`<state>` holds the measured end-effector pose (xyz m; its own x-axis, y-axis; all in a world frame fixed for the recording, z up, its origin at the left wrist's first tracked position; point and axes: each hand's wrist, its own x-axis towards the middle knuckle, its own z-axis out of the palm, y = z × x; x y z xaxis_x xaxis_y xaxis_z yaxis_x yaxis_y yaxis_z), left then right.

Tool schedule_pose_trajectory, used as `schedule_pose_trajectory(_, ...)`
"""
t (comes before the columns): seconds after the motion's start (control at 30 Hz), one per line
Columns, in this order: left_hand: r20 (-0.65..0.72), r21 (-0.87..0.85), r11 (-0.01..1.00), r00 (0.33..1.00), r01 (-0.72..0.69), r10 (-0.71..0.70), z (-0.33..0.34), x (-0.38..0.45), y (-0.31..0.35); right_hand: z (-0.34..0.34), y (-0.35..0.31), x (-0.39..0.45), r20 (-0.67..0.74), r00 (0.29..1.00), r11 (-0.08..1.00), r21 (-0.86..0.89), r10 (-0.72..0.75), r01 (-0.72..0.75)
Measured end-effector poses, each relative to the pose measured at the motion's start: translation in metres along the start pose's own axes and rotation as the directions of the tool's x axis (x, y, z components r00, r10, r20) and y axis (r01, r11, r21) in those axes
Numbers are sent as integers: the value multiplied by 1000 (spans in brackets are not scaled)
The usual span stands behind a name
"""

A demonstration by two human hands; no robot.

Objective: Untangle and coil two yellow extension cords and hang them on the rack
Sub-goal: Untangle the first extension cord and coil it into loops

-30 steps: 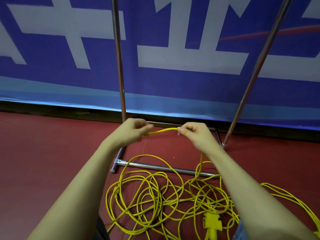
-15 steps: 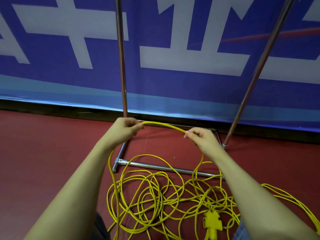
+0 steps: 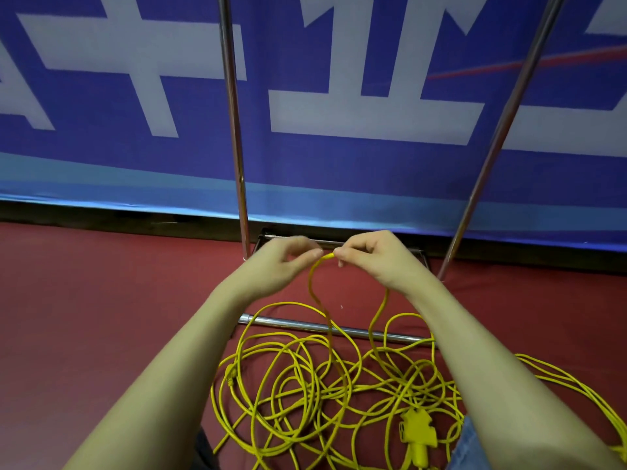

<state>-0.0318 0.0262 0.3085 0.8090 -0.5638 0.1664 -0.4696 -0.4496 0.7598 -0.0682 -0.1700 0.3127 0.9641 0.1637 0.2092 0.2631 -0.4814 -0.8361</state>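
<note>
Here, smooth yellow cord (image 3: 314,293) looped, pinched by right hand (image 3: 373,257) fingers (image 3: 342,252).

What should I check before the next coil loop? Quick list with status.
1. Right hand pinches the raised cord: ok.
2. Left hand has a firm hold on it: cannot tell, the fingers are blurred and sit just beside the cord.
3. Raised strands hang free down to the pile: ok near the hands, cannot tell lower down where they cross other loops.
4. Pile untangled: not ok, many loops still overlap on the floor.
5. Socket block clear of the loops: not ok, strands run across it.
6. Rack uprights free for hanging: ok on the visible part; the top bar is out of view.
</note>
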Motion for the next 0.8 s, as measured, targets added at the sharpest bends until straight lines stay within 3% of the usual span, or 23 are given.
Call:
schedule_pose_trajectory(0.13, 11, -141, 990, 1000, -27, 29, 12, 3, 6, -1, -4, 2, -44, 999, 999, 49, -11, 13)
schedule_pose_trajectory(0.23, -182, -268, 963, 982, 1, -52, 11, 10, 8, 1, 8, 3, -32, 998, 977, 205, 62, -54)
schedule_pose_trajectory(0.33, -427, -386, 922, 882, 22, -199, -2, 16, -4, -2, 29, 2, -37, 987, 948, 286, 157, -140)
schedule_pose_trajectory(0.5, -487, -409, 909, 823, 81, -293, -8, 15, -29, -1, 64, -6, -76, 961, 952, 176, 265, -249)
schedule_pose_trajectory(0.6, -374, -417, 882, 843, 219, -386, -10, 17, -37, 4, 73, -10, -88, 946, 941, 170, 311, -293)
schedule_pose_trajectory(0.7, -25, -374, 832, 893, 409, -450, -17, 11, -34, 1, 62, -5, -70, 959, 952, 158, 275, -261)
schedule_pose_trajectory(0.73, 31, -353, 838, 901, 416, -434, -20, 9, -31, -1, 56, -3, -50, 968, 964, 122, 244, -236)
schedule_pose_trajectory(0.8, 12, -305, 886, 931, 350, -364, -25, 10, -28, -2, 43, 0, -6, 983, 981, 63, 185, -184)
